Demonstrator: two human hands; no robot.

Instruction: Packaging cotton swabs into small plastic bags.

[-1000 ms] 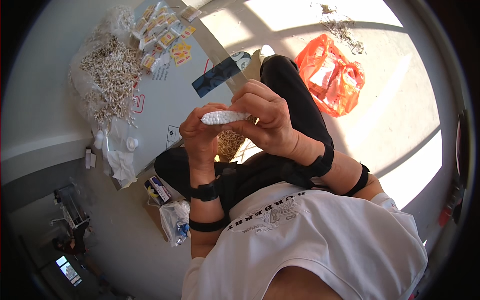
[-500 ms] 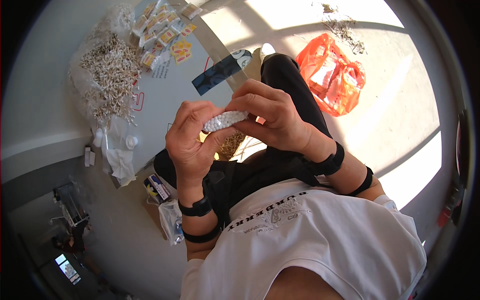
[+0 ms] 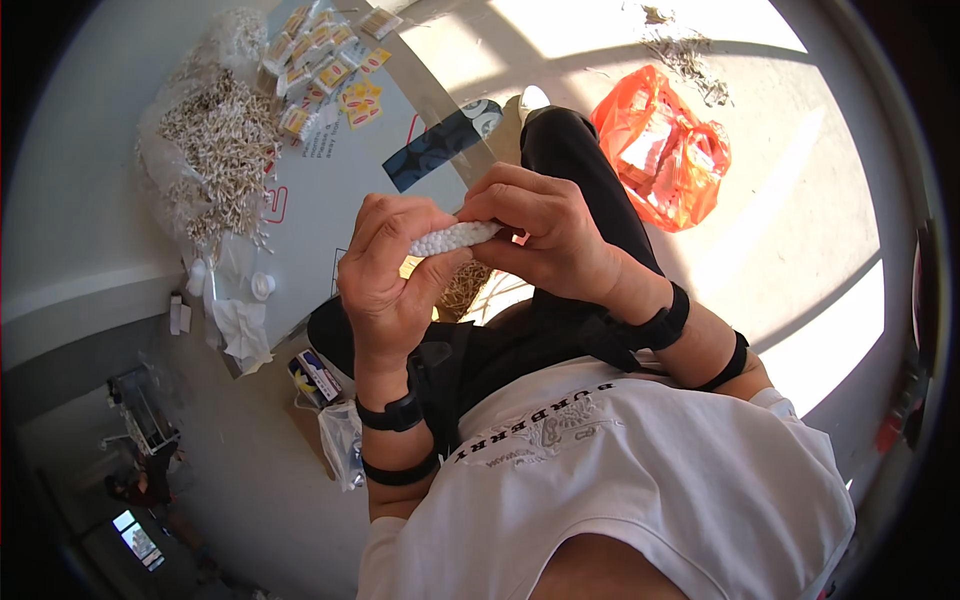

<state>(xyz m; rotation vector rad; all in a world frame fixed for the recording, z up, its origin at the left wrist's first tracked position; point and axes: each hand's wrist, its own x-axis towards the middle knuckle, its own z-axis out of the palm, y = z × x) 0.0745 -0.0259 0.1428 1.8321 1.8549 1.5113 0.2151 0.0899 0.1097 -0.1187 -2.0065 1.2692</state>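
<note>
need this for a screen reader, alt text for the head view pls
Seen from above, a seated person's left hand and right hand together grip a bundle of white cotton swabs. A heap of loose swabs lies on a white sheet upper left; an orange plastic bag sits on the sunlit floor.

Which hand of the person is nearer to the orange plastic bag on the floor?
The right hand is nearer. It holds the white bundle of cotton swabs, with the orange plastic bag up and to its right. The left hand grips the bundle's other end, farther away.
</note>
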